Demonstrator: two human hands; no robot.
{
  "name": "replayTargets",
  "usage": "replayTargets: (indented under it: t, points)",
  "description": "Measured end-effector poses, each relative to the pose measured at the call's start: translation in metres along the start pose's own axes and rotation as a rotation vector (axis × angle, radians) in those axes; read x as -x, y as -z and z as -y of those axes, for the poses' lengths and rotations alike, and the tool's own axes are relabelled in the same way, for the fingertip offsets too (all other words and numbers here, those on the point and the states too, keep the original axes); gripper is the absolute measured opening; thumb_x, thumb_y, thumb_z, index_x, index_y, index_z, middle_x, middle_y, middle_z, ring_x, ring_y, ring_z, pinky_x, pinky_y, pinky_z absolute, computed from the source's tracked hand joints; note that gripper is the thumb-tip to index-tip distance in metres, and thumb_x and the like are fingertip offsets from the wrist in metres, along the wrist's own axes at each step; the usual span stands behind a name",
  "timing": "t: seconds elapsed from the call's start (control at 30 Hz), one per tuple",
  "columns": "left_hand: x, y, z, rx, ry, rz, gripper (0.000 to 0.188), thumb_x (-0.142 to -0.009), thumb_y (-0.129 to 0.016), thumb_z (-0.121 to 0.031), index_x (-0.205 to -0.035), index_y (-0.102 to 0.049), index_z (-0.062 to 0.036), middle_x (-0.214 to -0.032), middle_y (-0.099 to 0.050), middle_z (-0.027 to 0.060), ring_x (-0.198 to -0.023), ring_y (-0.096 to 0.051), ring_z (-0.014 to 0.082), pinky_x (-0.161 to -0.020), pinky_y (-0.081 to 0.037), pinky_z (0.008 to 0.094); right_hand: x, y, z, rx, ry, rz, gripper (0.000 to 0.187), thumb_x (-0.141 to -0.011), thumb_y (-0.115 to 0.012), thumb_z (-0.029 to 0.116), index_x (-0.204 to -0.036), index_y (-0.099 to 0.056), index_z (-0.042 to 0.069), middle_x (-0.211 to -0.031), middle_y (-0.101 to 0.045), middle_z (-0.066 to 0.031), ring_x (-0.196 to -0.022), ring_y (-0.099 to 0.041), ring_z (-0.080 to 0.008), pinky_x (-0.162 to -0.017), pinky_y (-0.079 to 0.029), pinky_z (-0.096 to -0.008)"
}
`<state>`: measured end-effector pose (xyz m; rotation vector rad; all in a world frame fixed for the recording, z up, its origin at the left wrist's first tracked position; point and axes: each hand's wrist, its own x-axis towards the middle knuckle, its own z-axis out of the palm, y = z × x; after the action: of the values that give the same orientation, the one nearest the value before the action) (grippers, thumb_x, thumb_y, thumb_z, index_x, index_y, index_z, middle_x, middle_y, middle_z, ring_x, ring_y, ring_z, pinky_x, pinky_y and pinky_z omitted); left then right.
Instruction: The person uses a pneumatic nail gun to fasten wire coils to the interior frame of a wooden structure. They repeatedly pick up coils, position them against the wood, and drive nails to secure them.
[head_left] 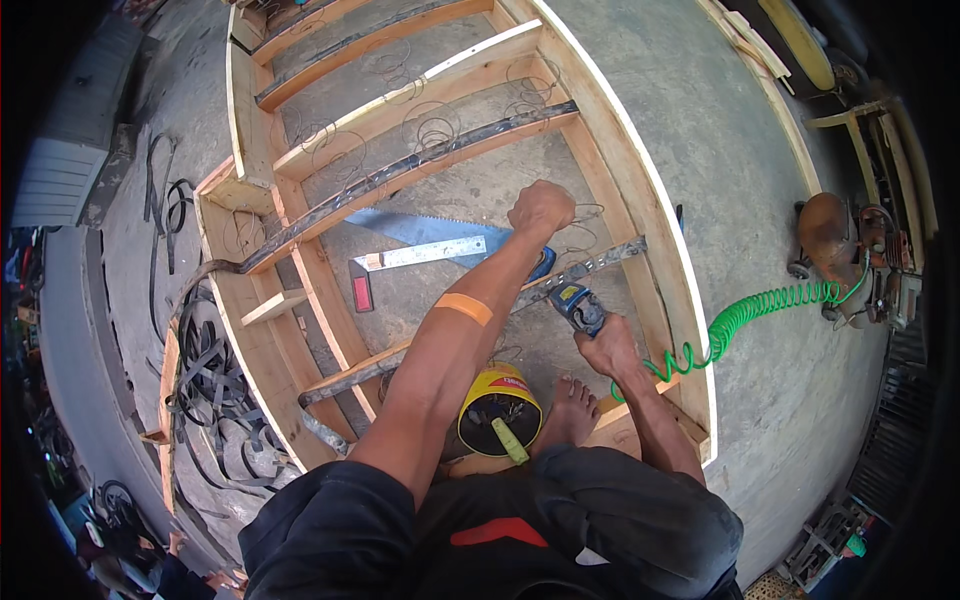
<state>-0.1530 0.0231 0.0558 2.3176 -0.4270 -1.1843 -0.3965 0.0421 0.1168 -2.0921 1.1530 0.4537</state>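
Observation:
My right hand (608, 347) is wrapped round the grip of a blue and black air stapler (577, 307), its nose by a wooden crosspiece covered with a dark strap (592, 266). My left hand (542, 207) is closed in a fist above the opening just beyond that crosspiece. Thin wire loops (590, 216) show beside it; whatever the fist holds is hidden. Beneath my left forearm lie a handsaw (392, 226) and a try square (425, 252) with a red handle. Both hands are inside a large wooden frame (640, 130).
A green coiled air hose (760, 305) runs right to a rusty compressor (828, 235). A yellow bucket (500, 378) of small items stands by my bare foot (572, 408). Dark straps (215, 375) lie heaped at left. More wire coils (435, 130) hang along the far crosspieces.

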Motion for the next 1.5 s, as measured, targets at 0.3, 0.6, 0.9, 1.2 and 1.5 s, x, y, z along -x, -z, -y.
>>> replayTargets:
  t: [0.3, 0.6, 0.9, 1.2, 1.5]
  points:
    - [0.055, 0.013, 0.034, 0.545, -0.44, 0.199, 0.036, -0.092, -0.072, -0.03, -0.117, -0.076, -0.0055, -0.107, -0.076, 0.0187, -0.091, -0.072, 0.0285, -0.083, -0.057, 0.0386, 0.004, 0.005, -0.044, -0.087, -0.032, 0.043, 0.04, -0.077, -0.071, 0.026, -0.101, -0.073, -0.005, -0.09, -0.071, -0.0329, -0.091, -0.072, -0.0475, -0.082, -0.056, -0.0494]
    - [0.109, -0.051, 0.123, -0.145, -0.684, -0.324, 0.017, -0.093, -0.069, -0.02, -0.096, -0.069, -0.0031, -0.096, -0.068, 0.0183, -0.093, -0.069, 0.0358, -0.081, -0.054, 0.0469, 0.033, -0.01, -0.102, -0.061, 0.055, -0.086, 0.04, -0.076, -0.071, 0.023, -0.11, -0.072, 0.002, -0.09, -0.072, -0.0293, -0.091, -0.071, -0.048, -0.081, -0.056, -0.0518]
    - [0.091, -0.052, 0.095, -0.462, -0.71, -0.111, 0.02, -0.091, -0.065, -0.013, -0.104, -0.065, 0.0007, -0.109, -0.068, 0.0216, -0.101, -0.07, 0.04, -0.085, -0.055, 0.055, 0.034, -0.02, -0.103, -0.071, 0.086, -0.092, 0.043, -0.079, -0.069, 0.024, -0.116, -0.069, 0.005, -0.1, -0.072, -0.0292, -0.098, -0.069, -0.0485, -0.086, -0.054, -0.0554]
    - [0.075, -0.068, 0.108, -0.487, -0.785, -0.126, 0.019, -0.093, -0.063, -0.014, -0.103, -0.062, 0.002, -0.11, -0.061, 0.0245, -0.096, -0.067, 0.0429, -0.081, -0.054, 0.0544, 0.043, 0.002, -0.1, 0.021, 0.005, -0.008, 0.05, -0.082, -0.065, 0.03, -0.129, -0.068, 0.013, -0.103, -0.074, -0.0268, -0.101, -0.07, -0.0463, -0.093, -0.054, -0.0561]
    - [0.086, -0.042, 0.105, -0.067, -0.661, -0.31, 0.021, -0.103, -0.055, -0.017, -0.097, -0.055, 0.0036, -0.107, -0.06, 0.0257, -0.09, -0.062, 0.0466, -0.079, -0.05, 0.0571, 0.042, -0.002, -0.097, -0.018, -0.042, -0.02, 0.05, -0.081, -0.066, 0.036, -0.124, -0.069, 0.009, -0.105, -0.073, -0.0283, -0.102, -0.069, -0.0482, -0.096, -0.053, -0.0558]
